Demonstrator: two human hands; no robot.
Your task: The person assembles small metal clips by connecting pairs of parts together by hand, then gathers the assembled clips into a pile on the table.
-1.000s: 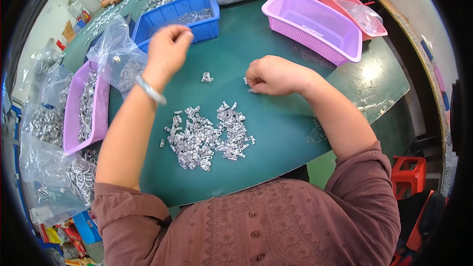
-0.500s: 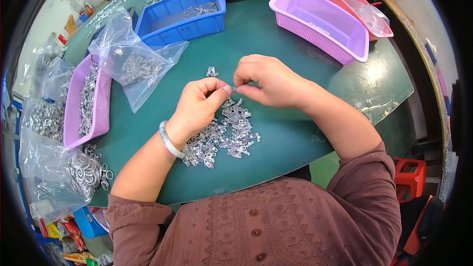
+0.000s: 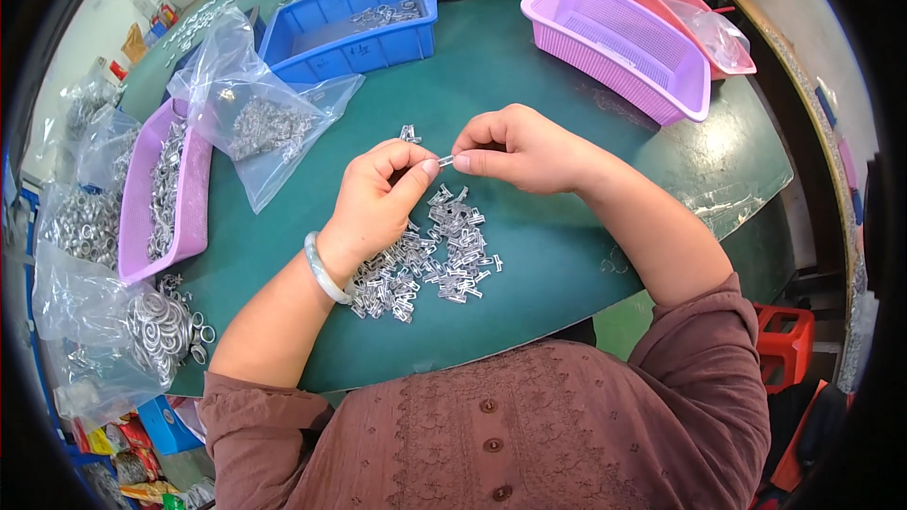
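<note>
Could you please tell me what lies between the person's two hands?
A small silvery piece, pinched by the left hand and right hand, in the head view.

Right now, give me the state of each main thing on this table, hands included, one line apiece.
Left hand: fingertips pinched on the small metal piece
Right hand: pinching its other end
Metal parts pile: loose, heaped
Blue bin: upright, part-filled
Left purple basket: holding many metal parts
Right purple basket: upright, mesh floor showing
Clear bag: part-filled with small parts
</note>
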